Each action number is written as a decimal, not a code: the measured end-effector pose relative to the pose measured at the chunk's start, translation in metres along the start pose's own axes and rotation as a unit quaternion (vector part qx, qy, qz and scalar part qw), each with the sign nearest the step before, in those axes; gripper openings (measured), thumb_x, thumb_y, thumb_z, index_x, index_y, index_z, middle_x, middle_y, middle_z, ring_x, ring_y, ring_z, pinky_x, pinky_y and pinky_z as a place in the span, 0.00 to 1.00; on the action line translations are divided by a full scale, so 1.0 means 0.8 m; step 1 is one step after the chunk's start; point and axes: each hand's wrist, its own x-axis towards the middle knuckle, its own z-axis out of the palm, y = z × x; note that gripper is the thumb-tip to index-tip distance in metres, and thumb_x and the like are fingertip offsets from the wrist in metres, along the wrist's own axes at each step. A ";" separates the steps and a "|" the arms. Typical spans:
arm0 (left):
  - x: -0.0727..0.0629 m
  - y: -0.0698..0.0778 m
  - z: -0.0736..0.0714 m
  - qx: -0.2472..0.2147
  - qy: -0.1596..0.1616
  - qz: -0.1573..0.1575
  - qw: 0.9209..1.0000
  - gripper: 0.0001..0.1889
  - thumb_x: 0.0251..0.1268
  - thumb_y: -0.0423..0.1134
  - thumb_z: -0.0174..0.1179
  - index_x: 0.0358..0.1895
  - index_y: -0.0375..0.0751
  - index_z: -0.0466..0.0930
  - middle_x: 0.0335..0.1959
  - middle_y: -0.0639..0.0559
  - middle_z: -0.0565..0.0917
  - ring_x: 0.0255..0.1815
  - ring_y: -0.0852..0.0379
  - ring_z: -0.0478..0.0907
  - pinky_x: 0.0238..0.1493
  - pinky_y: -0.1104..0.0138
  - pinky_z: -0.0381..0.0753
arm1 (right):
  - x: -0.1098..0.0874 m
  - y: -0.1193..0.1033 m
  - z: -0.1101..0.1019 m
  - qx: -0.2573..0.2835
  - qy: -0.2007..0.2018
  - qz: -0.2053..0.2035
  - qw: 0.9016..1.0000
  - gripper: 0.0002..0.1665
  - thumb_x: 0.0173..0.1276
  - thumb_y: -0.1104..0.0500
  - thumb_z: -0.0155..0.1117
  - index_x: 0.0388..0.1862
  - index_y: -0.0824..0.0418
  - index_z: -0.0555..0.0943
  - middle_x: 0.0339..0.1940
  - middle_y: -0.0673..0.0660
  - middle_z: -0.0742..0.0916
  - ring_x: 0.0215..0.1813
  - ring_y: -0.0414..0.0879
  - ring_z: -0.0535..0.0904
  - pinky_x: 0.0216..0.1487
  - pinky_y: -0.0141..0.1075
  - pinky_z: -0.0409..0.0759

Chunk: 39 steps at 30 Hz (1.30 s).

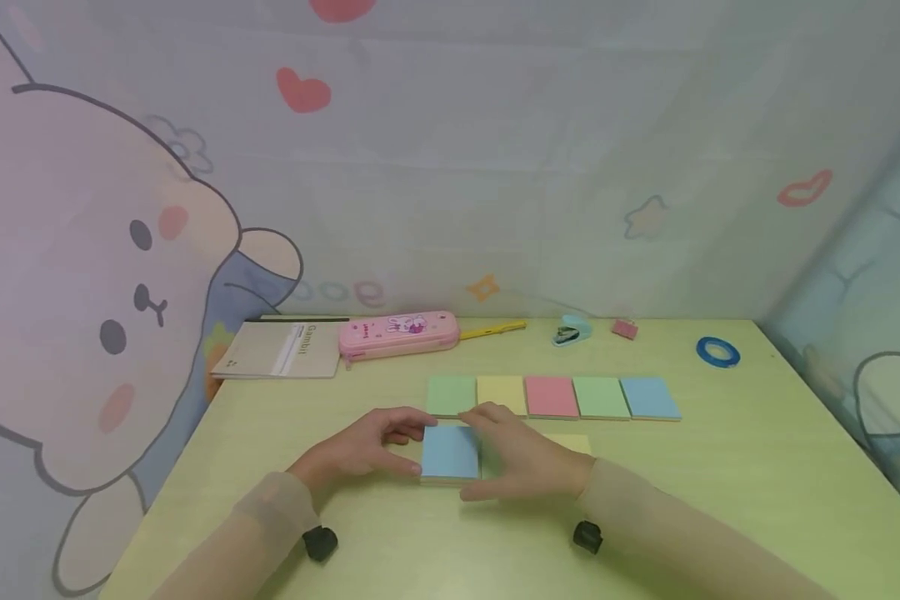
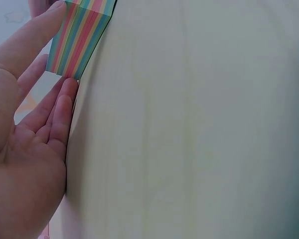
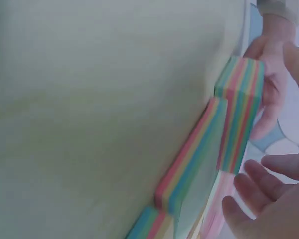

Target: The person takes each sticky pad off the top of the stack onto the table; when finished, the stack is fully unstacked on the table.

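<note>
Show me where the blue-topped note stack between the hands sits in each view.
Head: the blue-topped note stack lies below the picture's centre, just right of the left hand.
Left wrist: the stack is at top left, striped sides showing, cut off by the top edge.
Right wrist: the stack is the taller striped block at upper right.
Shared landmark: the left hand, beside the stack in all three views.
</note>
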 end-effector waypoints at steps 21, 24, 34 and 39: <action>0.000 0.002 -0.002 -0.003 -0.001 -0.007 1.000 0.36 0.61 0.37 0.78 0.73 0.43 0.75 0.70 0.47 0.78 0.66 0.47 0.77 0.72 0.50 0.73 | 0.018 0.003 0.018 -0.055 0.013 0.017 0.998 0.51 0.60 0.42 0.82 0.74 0.65 0.73 0.65 0.55 0.79 0.61 0.45 0.75 0.66 0.42 0.79; 0.000 0.001 -0.001 -0.006 -0.002 -0.003 1.000 0.36 0.61 0.37 0.78 0.73 0.42 0.75 0.70 0.47 0.78 0.66 0.46 0.77 0.72 0.51 0.73 | 0.015 0.004 0.016 -0.043 0.017 0.022 0.999 0.51 0.60 0.42 0.82 0.74 0.64 0.74 0.65 0.54 0.79 0.62 0.45 0.74 0.66 0.42 0.78; 0.000 0.000 -0.002 0.008 0.001 -0.003 1.000 0.35 0.61 0.38 0.78 0.72 0.42 0.76 0.69 0.47 0.79 0.65 0.47 0.77 0.69 0.61 0.76 | -0.010 0.019 -0.006 -0.016 0.055 0.015 0.998 0.49 0.59 0.43 0.82 0.74 0.62 0.75 0.65 0.52 0.80 0.63 0.44 0.76 0.66 0.44 0.79; 0.000 -0.002 0.000 0.022 0.007 -0.014 1.000 0.32 0.61 0.38 0.78 0.70 0.44 0.79 0.66 0.49 0.81 0.64 0.50 0.78 0.68 0.65 0.76 | -0.039 0.038 -0.030 -0.013 0.065 0.029 0.997 0.48 0.60 0.43 0.82 0.74 0.62 0.75 0.68 0.52 0.80 0.67 0.49 0.76 0.69 0.52 0.77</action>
